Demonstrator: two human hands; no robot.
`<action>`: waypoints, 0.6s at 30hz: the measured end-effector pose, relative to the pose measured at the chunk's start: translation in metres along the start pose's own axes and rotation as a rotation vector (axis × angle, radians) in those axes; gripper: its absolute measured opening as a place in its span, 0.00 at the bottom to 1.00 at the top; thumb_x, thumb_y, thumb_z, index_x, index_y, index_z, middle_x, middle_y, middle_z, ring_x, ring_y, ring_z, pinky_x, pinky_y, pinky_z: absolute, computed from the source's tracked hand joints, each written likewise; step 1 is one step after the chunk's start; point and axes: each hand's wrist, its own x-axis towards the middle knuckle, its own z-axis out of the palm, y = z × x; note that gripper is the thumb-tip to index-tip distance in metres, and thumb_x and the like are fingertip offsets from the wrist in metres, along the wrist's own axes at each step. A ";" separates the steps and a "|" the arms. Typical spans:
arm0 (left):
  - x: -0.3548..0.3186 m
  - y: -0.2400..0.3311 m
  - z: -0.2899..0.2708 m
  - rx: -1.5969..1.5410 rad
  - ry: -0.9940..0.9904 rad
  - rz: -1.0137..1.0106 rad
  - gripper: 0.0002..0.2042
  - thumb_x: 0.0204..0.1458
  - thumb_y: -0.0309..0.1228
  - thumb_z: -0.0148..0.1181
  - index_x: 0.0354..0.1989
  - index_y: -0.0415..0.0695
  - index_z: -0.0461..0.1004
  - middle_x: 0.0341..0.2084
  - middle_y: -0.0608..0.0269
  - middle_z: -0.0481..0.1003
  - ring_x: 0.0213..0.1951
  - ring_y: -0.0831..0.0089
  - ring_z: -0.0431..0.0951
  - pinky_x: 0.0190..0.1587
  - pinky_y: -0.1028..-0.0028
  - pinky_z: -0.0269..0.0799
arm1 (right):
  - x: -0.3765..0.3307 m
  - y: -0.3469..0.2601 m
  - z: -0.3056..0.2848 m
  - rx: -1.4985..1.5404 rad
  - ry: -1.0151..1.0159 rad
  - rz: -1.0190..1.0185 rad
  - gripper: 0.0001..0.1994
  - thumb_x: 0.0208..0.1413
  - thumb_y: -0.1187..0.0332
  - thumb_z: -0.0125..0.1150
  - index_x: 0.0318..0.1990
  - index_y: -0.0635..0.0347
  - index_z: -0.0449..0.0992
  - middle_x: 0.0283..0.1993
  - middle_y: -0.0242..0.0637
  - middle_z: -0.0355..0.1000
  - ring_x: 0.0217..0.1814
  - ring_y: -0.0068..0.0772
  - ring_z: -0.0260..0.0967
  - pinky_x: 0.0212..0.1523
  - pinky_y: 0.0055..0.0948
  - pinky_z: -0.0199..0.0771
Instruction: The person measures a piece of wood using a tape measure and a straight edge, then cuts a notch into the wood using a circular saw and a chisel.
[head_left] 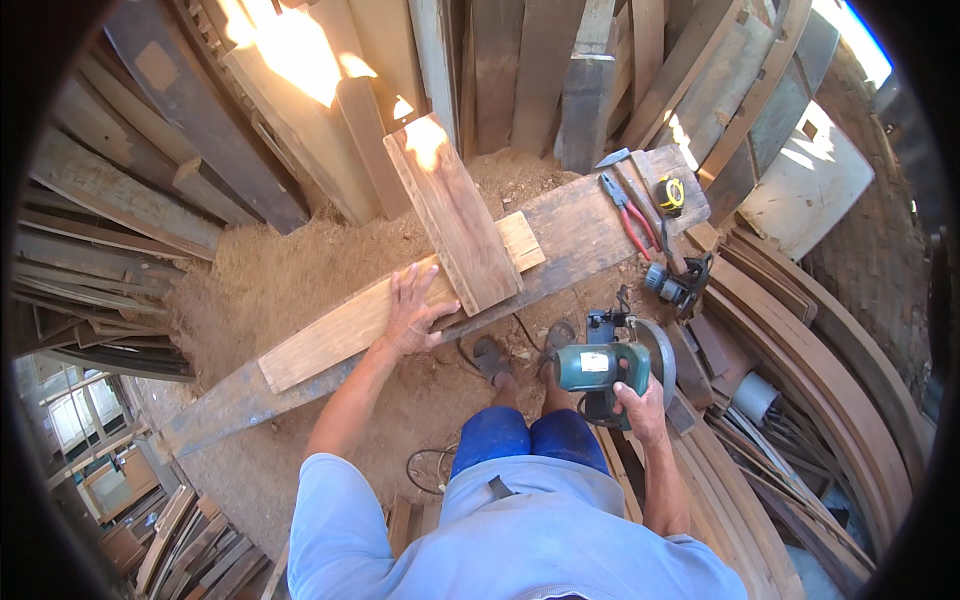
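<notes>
Sawdusty ground point(250, 262): two crossed boards point(453, 215), left hand point(408, 318) wide on one, right hand point(643, 408) round one circular saw point(592, 366).

On the long worn bench plank point(580, 222), a pale board point(330, 342) is laid at left; pliers point(620, 200), hammer point(638, 190) and tape measure point(670, 196) are set right.

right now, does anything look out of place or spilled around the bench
Yes: loose sawdust lies strewn beyond the bench, and the short brown board looks askew, crossing the pale board instead of lining up.
</notes>
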 end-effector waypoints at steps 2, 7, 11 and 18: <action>-0.001 0.001 -0.002 0.000 0.015 0.013 0.36 0.29 0.37 0.82 0.55 0.72 0.82 0.77 0.52 0.51 0.78 0.39 0.40 0.75 0.33 0.31 | -0.011 -0.007 0.002 0.016 0.001 0.021 0.23 0.55 0.68 0.67 0.56 0.69 0.71 0.32 0.33 0.73 0.27 0.23 0.70 0.30 0.25 0.70; 0.000 0.004 0.000 0.048 0.036 0.025 0.36 0.32 0.38 0.81 0.57 0.73 0.80 0.77 0.52 0.50 0.78 0.39 0.40 0.75 0.32 0.30 | -0.024 -0.006 0.010 0.115 0.019 -0.021 0.21 0.52 0.73 0.67 0.54 0.67 0.73 0.32 0.33 0.74 0.28 0.24 0.70 0.31 0.24 0.71; -0.003 0.004 0.003 0.024 0.065 0.030 0.35 0.30 0.35 0.81 0.55 0.69 0.82 0.78 0.51 0.48 0.79 0.40 0.38 0.75 0.33 0.27 | -0.043 -0.029 0.029 -0.057 0.076 -0.112 0.18 0.54 0.72 0.65 0.52 0.68 0.73 0.30 0.32 0.72 0.26 0.21 0.67 0.29 0.25 0.68; -0.001 0.005 0.003 0.048 0.033 0.021 0.36 0.30 0.37 0.82 0.57 0.71 0.81 0.78 0.52 0.48 0.79 0.42 0.38 0.76 0.34 0.28 | -0.047 -0.059 0.046 -0.149 0.092 -0.034 0.17 0.54 0.72 0.67 0.51 0.66 0.74 0.29 0.30 0.72 0.28 0.20 0.68 0.31 0.25 0.70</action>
